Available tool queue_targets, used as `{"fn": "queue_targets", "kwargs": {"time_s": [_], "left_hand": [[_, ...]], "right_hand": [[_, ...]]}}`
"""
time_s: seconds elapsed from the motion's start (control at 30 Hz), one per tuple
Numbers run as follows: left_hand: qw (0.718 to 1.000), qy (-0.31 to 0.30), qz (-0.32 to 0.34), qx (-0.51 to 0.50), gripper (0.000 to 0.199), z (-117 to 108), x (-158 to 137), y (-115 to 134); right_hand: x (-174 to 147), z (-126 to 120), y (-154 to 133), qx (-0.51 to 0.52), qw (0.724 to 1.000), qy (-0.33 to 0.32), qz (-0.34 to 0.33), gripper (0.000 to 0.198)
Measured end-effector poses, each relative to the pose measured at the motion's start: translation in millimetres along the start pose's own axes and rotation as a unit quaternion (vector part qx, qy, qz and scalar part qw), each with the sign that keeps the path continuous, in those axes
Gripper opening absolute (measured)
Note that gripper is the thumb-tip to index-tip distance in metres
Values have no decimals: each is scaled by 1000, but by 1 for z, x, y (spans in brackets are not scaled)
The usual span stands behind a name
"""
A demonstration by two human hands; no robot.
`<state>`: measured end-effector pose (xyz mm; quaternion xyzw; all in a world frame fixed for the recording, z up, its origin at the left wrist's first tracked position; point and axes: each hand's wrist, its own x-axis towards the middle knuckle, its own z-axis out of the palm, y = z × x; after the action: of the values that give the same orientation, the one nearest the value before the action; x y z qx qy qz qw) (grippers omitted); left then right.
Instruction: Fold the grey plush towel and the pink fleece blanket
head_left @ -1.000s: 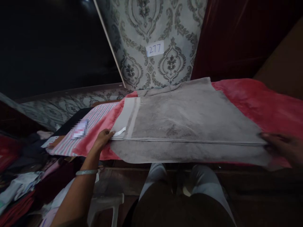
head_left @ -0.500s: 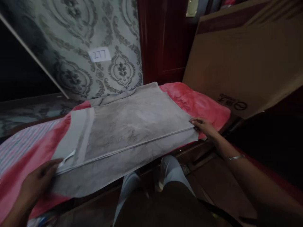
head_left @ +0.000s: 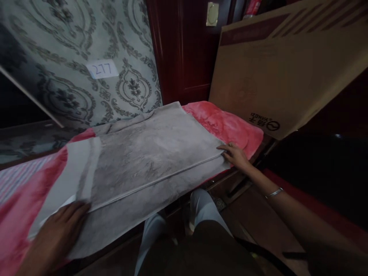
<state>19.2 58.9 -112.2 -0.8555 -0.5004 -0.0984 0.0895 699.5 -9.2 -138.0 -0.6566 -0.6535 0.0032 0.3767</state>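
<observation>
A large grey towel [head_left: 161, 143] lies spread in front of me, folded over so that a pale edge runs lengthwise near my side. It has a lighter band near its left end, and a small white tag shows beside my left hand. My left hand [head_left: 61, 232] rests on the near left corner, palm down, with its fingers laid on the fold. At the right end of the fold, my right hand [head_left: 234, 155] touches the corner with its fingers stretched out and its thumb apart. Beneath the towel is a pink plush blanket [head_left: 230, 124].
Striped cloth [head_left: 21, 174] lies at the far left. Behind stand a patterned wall with a paper marked 277 [head_left: 102, 69], a dark red door [head_left: 186, 50] and a large cardboard box [head_left: 287, 73]. My knees are close below the near edge.
My left hand has come down flat onto the towel's near left corner. The fingers of my right hand have straightened at the right corner. The view has shifted to the right.
</observation>
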Motion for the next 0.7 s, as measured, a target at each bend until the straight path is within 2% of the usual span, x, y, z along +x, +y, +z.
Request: {"fn": "queue_targets", "kwargs": {"time_s": [0.1, 0.2, 0.37, 0.5, 0.6, 0.7], "left_hand": [[1000, -8, 14, 16, 43, -16, 9, 16], [999, -23, 21, 27, 42, -23, 9, 22], [998, -8, 47, 40, 38, -28, 6, 30], [998, -4, 11, 60, 36, -33, 14, 49], [994, -28, -16, 105, 33, -36, 24, 63], [990, -49, -29, 133, 33, -34, 29, 64]], "right_hand": [[2, 1, 1, -70, 997, 37, -14, 28], [14, -5, -3, -90, 994, 50, -25, 29], [53, -32, -32, -98, 994, 48, -16, 28], [86, -52, -58, -121, 991, 56, -2, 27], [104, -62, -69, -120, 992, 30, 2, 26], [116, -65, -76, -100, 995, 9, 20, 23]]}}
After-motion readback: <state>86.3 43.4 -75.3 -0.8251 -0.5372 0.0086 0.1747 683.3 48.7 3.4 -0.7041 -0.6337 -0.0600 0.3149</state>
